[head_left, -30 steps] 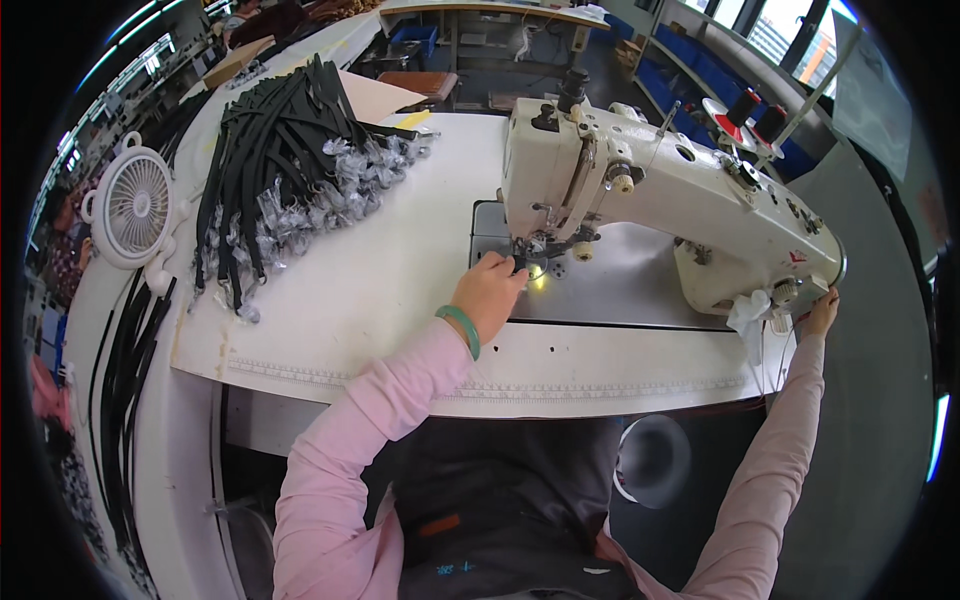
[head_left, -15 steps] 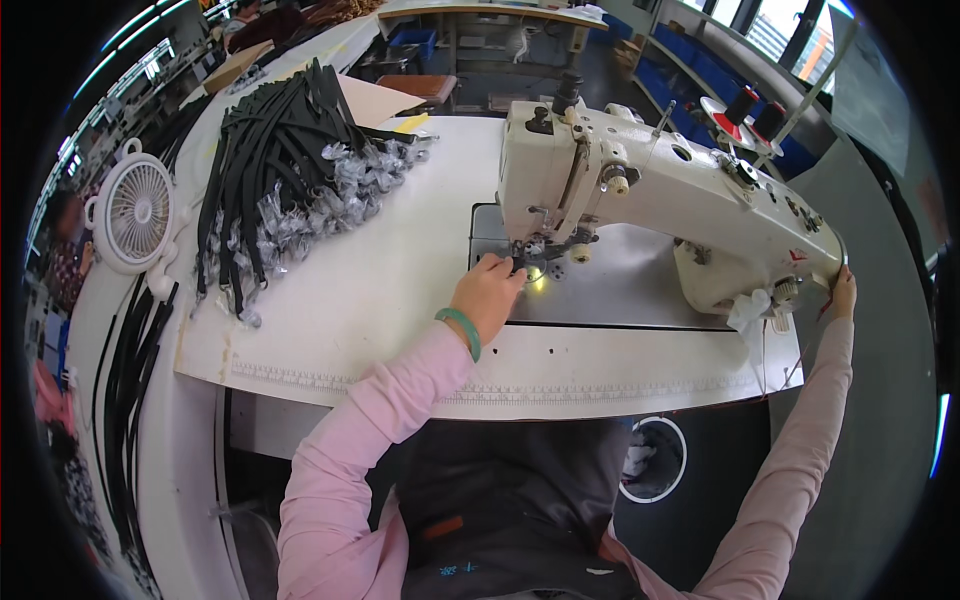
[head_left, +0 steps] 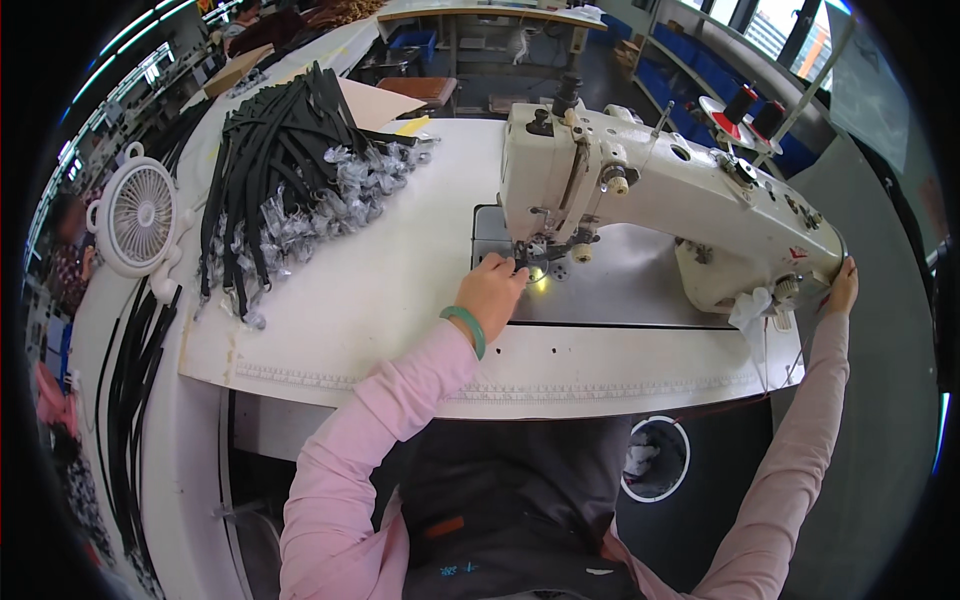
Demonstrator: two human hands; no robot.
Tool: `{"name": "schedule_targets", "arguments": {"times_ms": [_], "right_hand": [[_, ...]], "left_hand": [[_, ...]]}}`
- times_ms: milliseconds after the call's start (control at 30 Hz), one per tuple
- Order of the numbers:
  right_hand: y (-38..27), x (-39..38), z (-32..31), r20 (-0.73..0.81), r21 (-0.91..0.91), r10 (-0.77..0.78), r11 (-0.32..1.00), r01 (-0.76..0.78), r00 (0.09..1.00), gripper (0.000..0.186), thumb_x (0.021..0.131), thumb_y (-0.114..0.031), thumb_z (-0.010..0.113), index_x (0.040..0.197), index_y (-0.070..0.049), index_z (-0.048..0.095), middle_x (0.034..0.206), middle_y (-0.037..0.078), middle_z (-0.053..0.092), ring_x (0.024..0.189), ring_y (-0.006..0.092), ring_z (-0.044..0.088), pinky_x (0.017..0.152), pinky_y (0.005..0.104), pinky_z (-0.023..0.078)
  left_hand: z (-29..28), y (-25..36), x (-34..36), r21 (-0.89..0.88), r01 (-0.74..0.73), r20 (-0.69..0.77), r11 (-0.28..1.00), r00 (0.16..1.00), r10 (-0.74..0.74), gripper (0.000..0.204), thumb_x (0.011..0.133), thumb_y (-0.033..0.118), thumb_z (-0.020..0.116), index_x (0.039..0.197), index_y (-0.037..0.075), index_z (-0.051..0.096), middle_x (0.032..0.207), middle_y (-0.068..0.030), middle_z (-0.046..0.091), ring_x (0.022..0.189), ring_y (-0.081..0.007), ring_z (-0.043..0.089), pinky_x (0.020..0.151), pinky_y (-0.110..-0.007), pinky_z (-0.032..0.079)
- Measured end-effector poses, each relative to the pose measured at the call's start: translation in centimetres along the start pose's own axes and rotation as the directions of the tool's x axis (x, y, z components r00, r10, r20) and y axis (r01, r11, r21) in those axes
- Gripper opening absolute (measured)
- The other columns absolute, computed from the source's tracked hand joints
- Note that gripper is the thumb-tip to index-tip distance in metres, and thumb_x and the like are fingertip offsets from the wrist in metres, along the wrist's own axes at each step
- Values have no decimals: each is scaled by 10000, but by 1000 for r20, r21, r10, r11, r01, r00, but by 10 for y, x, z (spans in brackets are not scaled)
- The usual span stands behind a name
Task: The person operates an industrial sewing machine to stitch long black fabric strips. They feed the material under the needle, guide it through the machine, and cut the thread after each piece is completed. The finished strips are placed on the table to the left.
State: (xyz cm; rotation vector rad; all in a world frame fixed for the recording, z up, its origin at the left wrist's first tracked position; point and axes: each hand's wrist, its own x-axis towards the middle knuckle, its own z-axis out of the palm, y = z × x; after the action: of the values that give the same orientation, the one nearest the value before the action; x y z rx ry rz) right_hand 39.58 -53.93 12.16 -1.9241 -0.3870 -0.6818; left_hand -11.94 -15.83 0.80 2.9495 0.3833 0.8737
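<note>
A cream sewing machine [head_left: 660, 185] stands on the white table, its needle area lit by a small yellow light. Right by the presser foot [head_left: 535, 250], my left hand [head_left: 490, 295] is closed, fingertips pinched at a small dark piece that I cannot make out. A green bangle [head_left: 468, 330] circles that wrist. At the machine's far right end, my right hand [head_left: 843, 287] curls round the handwheel [head_left: 840, 245], which shows only as a thin edge. To the left lies a heap of black straps [head_left: 285, 150], with clear plastic wrapping [head_left: 330, 205] around their ends.
A white fan [head_left: 140, 215] stands at the table's left edge, above long black strips [head_left: 125, 420] hanging down. Thread spools [head_left: 740, 103] stand behind the machine. A printed ruler [head_left: 600, 393] runs along the front edge. Under the table is a white-rimmed bin [head_left: 685, 455].
My right hand has shifted slightly upward at the handwheel. My left hand stays at the presser foot. The whole view has moved a little.
</note>
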Motion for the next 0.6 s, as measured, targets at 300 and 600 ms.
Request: {"name": "schedule_targets", "arguments": {"times_ms": [300,600], "right_hand": [[30,24,-23,199,-90,219,975,-205,955,390,908,-407,418,911,-35,533,766,28,532,611,99,497,491,234,399],[25,32,-34,183,-205,150,972,-111,972,413,911,-418,409,1031,-40,523,825,36,561,659,100,520,515,233,414]], "left_hand": [[0,-1,2,-23,-10,-23,1000,1000,9,198,722,35,526,905,36,601,880,-94,589,906,-241,518,790,-295,454],[4,-2,5,-62,-38,-17,997,999,37,186,742,51,532,911,22,604,916,-119,605,921,-257,514,810,-309,446]]}}
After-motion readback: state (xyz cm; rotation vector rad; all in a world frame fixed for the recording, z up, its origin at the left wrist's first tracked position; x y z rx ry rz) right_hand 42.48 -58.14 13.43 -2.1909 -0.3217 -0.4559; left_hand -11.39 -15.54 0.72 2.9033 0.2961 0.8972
